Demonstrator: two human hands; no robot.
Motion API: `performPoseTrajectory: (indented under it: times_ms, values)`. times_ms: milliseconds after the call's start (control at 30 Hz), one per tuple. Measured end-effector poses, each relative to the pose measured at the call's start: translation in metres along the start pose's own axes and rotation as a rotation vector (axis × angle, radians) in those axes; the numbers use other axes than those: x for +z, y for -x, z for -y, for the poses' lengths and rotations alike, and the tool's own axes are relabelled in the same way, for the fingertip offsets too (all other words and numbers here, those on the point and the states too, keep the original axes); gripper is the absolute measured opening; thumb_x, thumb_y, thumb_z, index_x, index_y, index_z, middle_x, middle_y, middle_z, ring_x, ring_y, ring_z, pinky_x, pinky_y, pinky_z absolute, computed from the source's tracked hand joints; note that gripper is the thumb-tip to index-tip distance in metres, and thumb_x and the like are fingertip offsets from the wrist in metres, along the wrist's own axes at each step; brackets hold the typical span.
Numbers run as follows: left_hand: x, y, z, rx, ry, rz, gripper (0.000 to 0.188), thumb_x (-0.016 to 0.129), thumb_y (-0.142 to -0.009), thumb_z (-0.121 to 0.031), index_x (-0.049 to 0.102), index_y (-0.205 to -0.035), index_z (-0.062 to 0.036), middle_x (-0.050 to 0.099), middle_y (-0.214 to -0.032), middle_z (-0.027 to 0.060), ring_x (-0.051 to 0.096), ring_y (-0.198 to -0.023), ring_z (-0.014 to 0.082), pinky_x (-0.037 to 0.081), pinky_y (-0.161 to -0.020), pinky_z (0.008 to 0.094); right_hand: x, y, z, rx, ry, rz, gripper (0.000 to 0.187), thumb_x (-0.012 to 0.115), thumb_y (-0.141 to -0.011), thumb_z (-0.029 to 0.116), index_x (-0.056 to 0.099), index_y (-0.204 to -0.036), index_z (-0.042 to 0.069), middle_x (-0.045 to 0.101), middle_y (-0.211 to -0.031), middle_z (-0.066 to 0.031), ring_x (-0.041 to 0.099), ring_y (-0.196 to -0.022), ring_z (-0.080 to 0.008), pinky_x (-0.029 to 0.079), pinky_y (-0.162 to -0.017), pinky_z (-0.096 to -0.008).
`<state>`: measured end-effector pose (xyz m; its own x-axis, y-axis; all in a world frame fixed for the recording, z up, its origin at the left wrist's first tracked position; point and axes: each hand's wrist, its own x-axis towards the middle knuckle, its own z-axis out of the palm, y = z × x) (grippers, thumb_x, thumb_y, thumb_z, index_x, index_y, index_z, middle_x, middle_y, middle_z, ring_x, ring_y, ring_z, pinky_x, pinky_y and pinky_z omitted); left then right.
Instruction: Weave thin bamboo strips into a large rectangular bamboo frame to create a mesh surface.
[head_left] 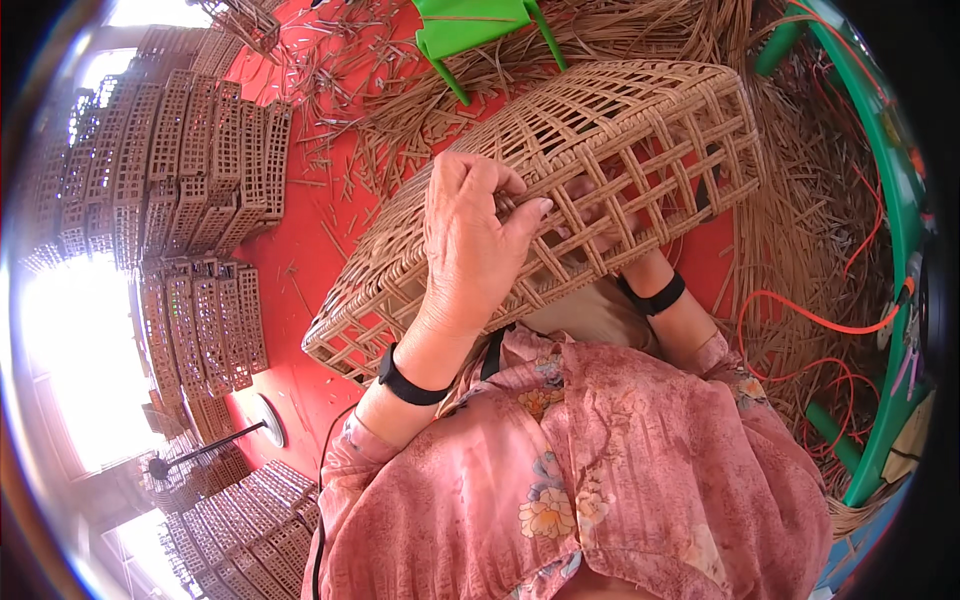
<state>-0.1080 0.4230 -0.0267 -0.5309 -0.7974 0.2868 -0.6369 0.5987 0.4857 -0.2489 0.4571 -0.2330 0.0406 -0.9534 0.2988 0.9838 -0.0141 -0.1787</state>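
Observation:
A large brown wicker basket (pixel 620 130) rests tilted across my lap, its open-lattice side facing me. My left hand (pixel 475 225) is closed at the woven edge of that lattice, thumb and forefinger pinched around a strand there. Behind the lattice is my right hand (pixel 601 212), reaching inside the basket from below. Only bits of its fingers show through the gaps, so their grip is hidden. Each wrist wears a black band.
Tall stacks of similar woven baskets (pixel 180 160) stand at the left, near a round-based stand (pixel 268 420). A green stool (pixel 470 30) is ahead on the red floor (pixel 330 215). Loose brown strips (pixel 780 230) lie ahead and right, beside a green table (pixel 890 180) and an orange hose (pixel 820 318).

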Motion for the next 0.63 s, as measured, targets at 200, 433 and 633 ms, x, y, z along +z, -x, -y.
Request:
performPoseTrajectory:
  times_ms: [200, 433, 633]
  values:
    - [-0.004, -0.005, -0.003, -0.161, 0.153, 0.094, 0.027, 0.079, -0.067, -0.007, 0.057, -0.083, -0.0017, 0.051, -0.091, 0.0075, 0.053, -0.085, 0.0209, 0.045, -0.076, 0.0330, 0.006, -0.003, 0.002, 0.015, 0.031, 0.055, 0.062, 0.070, -0.087, 0.028, 0.043, -0.136, 0.000, 0.060, -0.119, -0.0153, 0.064, -0.098, -0.0228, 0.058, -0.079, -0.0328]
    - [-0.006, -0.005, -0.002, -0.181, 0.200, 0.133, 0.029, 0.079, -0.069, -0.009, 0.055, -0.086, -0.0022, 0.052, -0.092, 0.0058, 0.052, -0.084, 0.0186, 0.045, -0.077, 0.0311, 0.008, -0.004, 0.000, 0.018, 0.006, 0.056, 0.068, 0.070, -0.086, 0.030, 0.038, -0.138, 0.000, 0.057, -0.123, -0.0196, 0.063, -0.101, -0.0279, 0.058, -0.081, -0.0403]
    - [-0.007, -0.006, 0.001, -0.161, 0.233, 0.113, 0.041, 0.079, -0.071, -0.011, 0.060, -0.108, -0.0062, 0.056, -0.104, 0.0078, 0.057, -0.099, 0.0192, 0.046, -0.090, 0.0292, -0.008, 0.000, -0.006, 0.099, -0.205, -0.142, 0.076, 0.074, -0.083, 0.026, 0.032, -0.144, 0.008, 0.051, -0.130, -0.0216, 0.060, -0.108, -0.0369, 0.053, -0.086, -0.0549]
